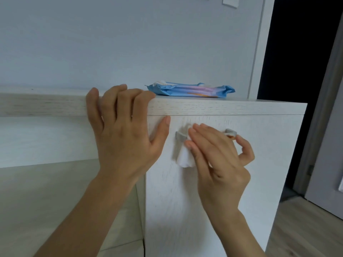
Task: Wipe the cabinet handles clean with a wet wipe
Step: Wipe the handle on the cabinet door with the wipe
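The left hand (126,130) braces on the cabinet (213,191), relaxed fingers draped over its top front edge, thumb flat against the door face. The right hand (219,154) pinches a white wet wipe (183,159) around the grey handle (181,136), near its left end (the bar's right end shows past the knuckles). A blue wipe pack (191,90) lies on top, just back from the edge. Right of the cabinet's corner there is open wood floor (304,229) and a dark doorway (297,52).
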